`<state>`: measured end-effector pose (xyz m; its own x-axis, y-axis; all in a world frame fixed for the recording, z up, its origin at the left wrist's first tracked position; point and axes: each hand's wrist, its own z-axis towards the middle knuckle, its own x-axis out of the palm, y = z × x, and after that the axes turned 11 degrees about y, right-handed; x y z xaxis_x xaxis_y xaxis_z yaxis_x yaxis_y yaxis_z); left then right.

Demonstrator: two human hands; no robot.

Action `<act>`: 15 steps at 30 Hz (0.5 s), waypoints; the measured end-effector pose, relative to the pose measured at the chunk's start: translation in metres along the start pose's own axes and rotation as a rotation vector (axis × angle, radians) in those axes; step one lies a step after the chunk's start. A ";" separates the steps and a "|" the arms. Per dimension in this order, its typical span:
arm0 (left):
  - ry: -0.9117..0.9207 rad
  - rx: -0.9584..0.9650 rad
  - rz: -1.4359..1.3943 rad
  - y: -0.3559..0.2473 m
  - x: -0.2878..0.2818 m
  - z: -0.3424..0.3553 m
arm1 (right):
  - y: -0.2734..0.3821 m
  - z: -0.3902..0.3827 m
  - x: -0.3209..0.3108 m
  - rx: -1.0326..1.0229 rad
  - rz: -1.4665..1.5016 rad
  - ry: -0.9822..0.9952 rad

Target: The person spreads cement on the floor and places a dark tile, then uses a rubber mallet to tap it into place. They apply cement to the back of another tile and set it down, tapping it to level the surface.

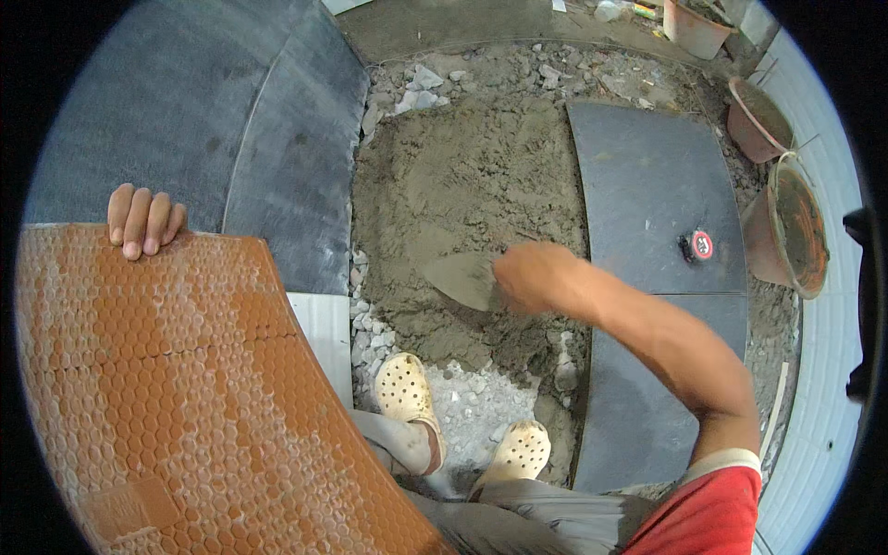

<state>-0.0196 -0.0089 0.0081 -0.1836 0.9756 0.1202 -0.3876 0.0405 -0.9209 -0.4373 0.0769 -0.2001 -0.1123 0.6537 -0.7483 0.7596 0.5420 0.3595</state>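
Observation:
My left hand (145, 220) has its fingers curled over the top edge of a large tile (185, 388), whose orange-brown, honeycomb-patterned back faces me with whitish smears. The tile leans upright at my left side. Closed in a fist, my right hand (536, 277) grips a trowel; its handle is hidden inside the fingers. The trowel's pointed blade (462, 280) lies on the wet grey mortar (472, 176), pointing left. This mortar bed is rough and lumpy at the far end, smoother around the blade.
Dark grey tiles (296, 157) flank the mortar on the left, and more dark tiles (647, 185) on the right carry a tape measure (696, 245). Buckets (768, 231) line the right wall. Rubble (425, 83) borders the far end; my cream clogs (404, 388) stand at the near end.

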 end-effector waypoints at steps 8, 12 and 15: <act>-0.031 0.023 -0.018 0.003 0.003 -0.001 | -0.028 -0.072 0.030 0.428 0.031 -0.171; -0.001 0.030 -0.020 0.004 0.000 -0.001 | -0.044 -0.095 0.036 0.420 0.019 -0.229; -0.046 0.086 -0.016 0.007 0.001 0.000 | -0.059 -0.098 0.043 0.453 -0.010 -0.269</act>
<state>-0.0225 -0.0076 0.0012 -0.2172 0.9640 0.1532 -0.4664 0.0354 -0.8839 -0.5501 0.1251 -0.1990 0.0025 0.4592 -0.8883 0.9669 0.2256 0.1194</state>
